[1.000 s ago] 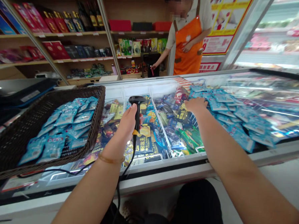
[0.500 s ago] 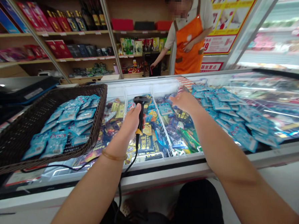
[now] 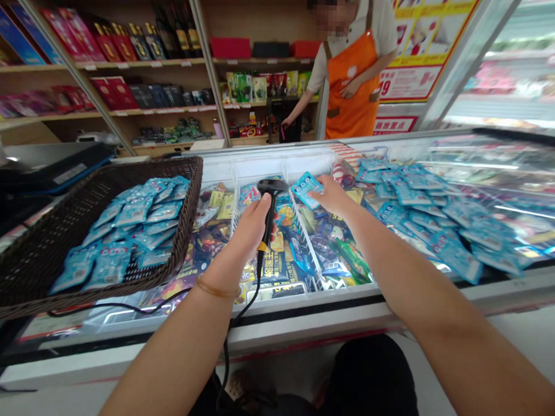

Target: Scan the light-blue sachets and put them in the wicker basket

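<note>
Holding blue packet (image 3: 306, 189) by its edge, right fingers (image 3: 325, 198) pinched, left fingers (image 3: 260, 209) wrapped round scanner (image 3: 270, 217)

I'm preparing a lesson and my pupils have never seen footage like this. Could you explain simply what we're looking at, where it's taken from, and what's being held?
There is no machine arm here: these are a person's own bare hands. One camera, worn on the head, looks forward and down, so the forearms reach in from below. The left hand grips a black handheld scanner with a cable. The right hand holds a small blue packet above an open freezer of colourful packages. On the left, a brown woven basket contains more blue packets; on the right is another heap of blue packets. Beyond stands someone in an orange apron.
</note>
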Tool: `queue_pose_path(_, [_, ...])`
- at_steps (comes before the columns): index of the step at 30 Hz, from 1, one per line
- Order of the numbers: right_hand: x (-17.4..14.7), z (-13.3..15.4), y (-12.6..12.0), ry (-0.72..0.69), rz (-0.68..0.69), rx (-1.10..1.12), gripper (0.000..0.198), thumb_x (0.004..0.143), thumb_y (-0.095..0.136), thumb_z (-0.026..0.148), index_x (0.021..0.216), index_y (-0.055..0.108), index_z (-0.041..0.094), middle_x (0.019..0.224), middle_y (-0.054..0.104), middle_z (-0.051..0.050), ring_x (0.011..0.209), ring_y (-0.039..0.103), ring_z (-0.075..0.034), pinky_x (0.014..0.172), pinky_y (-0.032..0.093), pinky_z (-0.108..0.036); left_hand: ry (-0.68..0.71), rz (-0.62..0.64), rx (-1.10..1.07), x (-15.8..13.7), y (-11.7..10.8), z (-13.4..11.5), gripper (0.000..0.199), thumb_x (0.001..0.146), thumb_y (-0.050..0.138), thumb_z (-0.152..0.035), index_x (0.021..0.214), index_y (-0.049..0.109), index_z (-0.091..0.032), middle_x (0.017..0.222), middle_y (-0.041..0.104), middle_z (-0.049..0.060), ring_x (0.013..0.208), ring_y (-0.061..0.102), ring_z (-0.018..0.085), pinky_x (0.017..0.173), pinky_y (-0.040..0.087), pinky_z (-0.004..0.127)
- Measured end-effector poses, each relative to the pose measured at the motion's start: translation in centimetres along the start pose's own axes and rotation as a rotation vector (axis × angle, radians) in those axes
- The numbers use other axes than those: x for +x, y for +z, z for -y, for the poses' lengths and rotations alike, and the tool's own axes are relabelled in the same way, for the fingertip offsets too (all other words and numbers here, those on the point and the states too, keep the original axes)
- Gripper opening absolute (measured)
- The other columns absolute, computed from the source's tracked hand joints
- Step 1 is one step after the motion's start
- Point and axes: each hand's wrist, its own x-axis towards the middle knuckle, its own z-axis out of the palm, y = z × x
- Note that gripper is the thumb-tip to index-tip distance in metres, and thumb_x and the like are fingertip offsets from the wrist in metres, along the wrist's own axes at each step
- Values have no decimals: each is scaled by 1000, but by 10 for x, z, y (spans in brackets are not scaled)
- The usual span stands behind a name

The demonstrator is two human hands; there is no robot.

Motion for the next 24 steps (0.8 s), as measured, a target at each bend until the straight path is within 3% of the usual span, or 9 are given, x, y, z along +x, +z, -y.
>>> queue_pose_path(2, [3, 2, -2, 115, -97, 254, 21, 84, 65, 26, 103, 59, 18, 102, 69, -9, 97, 66, -24, 89, 52, -41, 20, 52, 3, -2, 2, -1, 46, 82, 63, -65, 84, 54, -20, 67, 59, -2, 42, 50, 8, 36, 38, 22])
queue_pose_path(5, [7, 5, -4, 283, -116, 700, 12, 85, 61, 29, 94, 55, 23, 94, 69, -2, 88, 66, -19, 78, 53, -35, 45, 104, -27, -6, 5, 0, 46, 81, 65, -64, 85, 53, -20, 69, 59, -2, 42, 50, 7, 36, 38, 21])
queue_pose_path(9, [8, 8, -5, 369, -124, 1001, 27, 72, 73, 25, 85, 49, 24, 74, 64, 6, 76, 65, -14, 73, 52, -30, 66, 196, -30, -9, 11, 6, 47, 79, 67, -64, 85, 53, -20, 71, 59, -2, 43, 50, 7, 36, 39, 21])
queue_pose_path(13, [3, 11, -4, 315, -48, 994, 32, 66, 78, 25, 81, 49, 23, 68, 64, 6, 70, 65, -14, 73, 54, -30, 109, 272, -8, -9, 14, 14, 50, 77, 67, -67, 88, 53, -20, 73, 58, -3, 43, 50, 7, 35, 39, 22])
queue_pose_path(21, [-3, 16, -4, 291, -11, 845, 8, 90, 57, 26, 85, 52, 22, 88, 73, -1, 83, 70, -15, 77, 55, -28, 135, 314, -4, -8, 12, 17, 50, 77, 67, -66, 90, 53, -20, 73, 59, -2, 43, 49, 7, 35, 38, 23])
queue_pose_path(24, [-4, 20, -5, 273, -26, 797, 11, 92, 57, 32, 94, 56, 21, 90, 74, -1, 84, 71, -16, 77, 55, -28, 128, 324, -17, -8, 13, 17, 50, 77, 68, -66, 90, 54, -20, 74, 60, -1, 43, 49, 8, 35, 38, 23])
